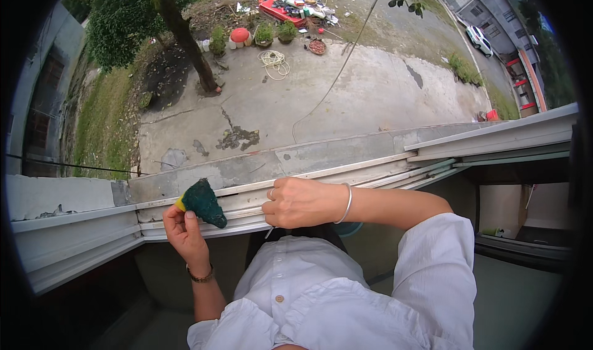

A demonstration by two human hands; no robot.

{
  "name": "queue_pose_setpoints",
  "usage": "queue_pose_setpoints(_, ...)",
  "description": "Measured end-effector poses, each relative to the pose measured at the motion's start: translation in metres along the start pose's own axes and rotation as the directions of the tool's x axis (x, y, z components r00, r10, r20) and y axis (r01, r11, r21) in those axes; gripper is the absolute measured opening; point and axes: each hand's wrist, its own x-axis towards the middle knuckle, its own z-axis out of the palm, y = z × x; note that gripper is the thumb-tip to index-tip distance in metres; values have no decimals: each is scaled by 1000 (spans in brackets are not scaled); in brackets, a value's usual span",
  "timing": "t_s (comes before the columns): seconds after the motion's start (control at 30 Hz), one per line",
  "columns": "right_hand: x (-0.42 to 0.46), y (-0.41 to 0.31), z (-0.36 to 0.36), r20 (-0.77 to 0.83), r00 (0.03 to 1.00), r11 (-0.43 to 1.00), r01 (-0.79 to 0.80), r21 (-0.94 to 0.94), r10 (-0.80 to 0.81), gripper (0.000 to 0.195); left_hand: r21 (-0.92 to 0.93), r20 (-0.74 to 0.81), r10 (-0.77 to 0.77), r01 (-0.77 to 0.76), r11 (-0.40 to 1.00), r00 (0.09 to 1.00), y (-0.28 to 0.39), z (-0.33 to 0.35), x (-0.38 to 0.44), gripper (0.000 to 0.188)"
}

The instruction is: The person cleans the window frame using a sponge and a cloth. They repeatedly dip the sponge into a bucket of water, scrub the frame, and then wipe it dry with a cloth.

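Between the thumb and fingers of my left hand [185, 229] is a scouring sponge [204, 204], dark green with a yellow edge, raised over the white window frame. My right hand [292, 201] is curled knuckles up at the sliding track of the window frame [243, 204], to the right of the sponge. A thin light-coloured tip sticks out below its fingers; the rest of that item is hidden by the hand. Dirt marks the grooves of the track. A silver bangle is on the right wrist, a watch or bracelet on the left.
Beyond the frame runs a grey concrete ledge [324, 150], with a paved yard [259, 104] far below. A cable [345, 67] crosses the view outside. The sliding window sections [500, 137] stand at the right. Part of a bluish basin [348, 228] shows below the right forearm.
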Motion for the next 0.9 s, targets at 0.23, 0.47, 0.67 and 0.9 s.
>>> queue_pose_setpoints(0.23, -8, 14, -47, -243, 940, 959, -189, 211, 238, 12, -63, 12, -20, 21, 998, 1000, 5, 5, 3, 17)
queue_pose_setpoints(0.47, -50, 86, -43, -224, 524, 524, -849, -64, 821, 30, -182, 32, -41, 46, 982, 999, 8, 0, 11, 18)
queue_pose_setpoints(0.67, -42, 38, -34, -194, 360, 394, -900, 185, 913, 21, -427, 58, -243, 244, 871, 968, 15, -8, 29, 19)
queue_pose_setpoints(0.9, -27, -29, -22, -241, 487, 543, -732, 412, 839, 18, -480, 208, -214, 290, 828, 954, 36, -2, 35, 22)
